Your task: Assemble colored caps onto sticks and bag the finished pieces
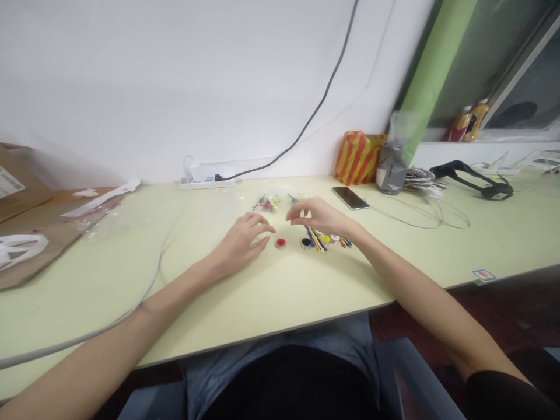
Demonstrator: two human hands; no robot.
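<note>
My left hand [242,244] hovers just left of a small round piece with a red top [280,243]. Its thumb and fingers are apart, with nothing visible between them. Over the middle of the table, my right hand [318,214] has bent fingers and a gap by the thumb; I see nothing in it. Below it lie a black-topped round piece [305,242], a bunch of thin coloured sticks [315,239], a yellow-topped piece [325,239] and a white-topped one [335,238]. Some of these are partly hidden by my right wrist. Beyond both hands is a pile of small coloured pieces [266,202].
A phone [350,198] lies right of the pile, near a striped bag [356,157] and a thin cable [406,221]. A power strip [205,182] sits against the wall. The grey cable [144,294] passes by my left forearm. Brown paper packaging [52,233] lies far left.
</note>
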